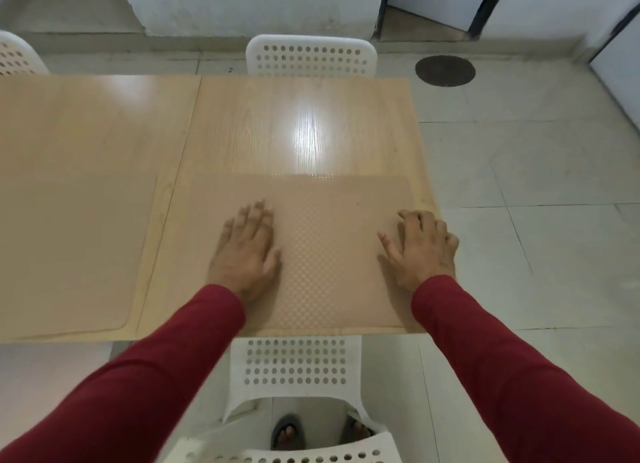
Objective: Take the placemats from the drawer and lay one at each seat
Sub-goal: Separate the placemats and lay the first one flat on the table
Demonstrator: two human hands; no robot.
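The placemat (311,251) I'm working lies flat on the wooden table (277,123), at the near-right seat, squared to the near edge just above the white chair (294,362) I'm standing behind. My left hand (246,251) rests palm-down on its left part, fingers spread, gripping nothing. My right hand (422,248) sits on the right edge with fingers curled — whether they pinch the mat's edge or only press on it I cannot tell.

The mat's right border runs close to the table's right edge, and my right hand overhangs there; if I draw that hand away with any sideways drag, I judge the thin mat could slide with it and end up hanging off. A hasty lift of the left palm could skew it the same way.

A second placemat (69,251) lies at the near-left seat. The far chair (311,59) and another chair (17,57) at far left have no mats in front of them — seats easily forgotten.
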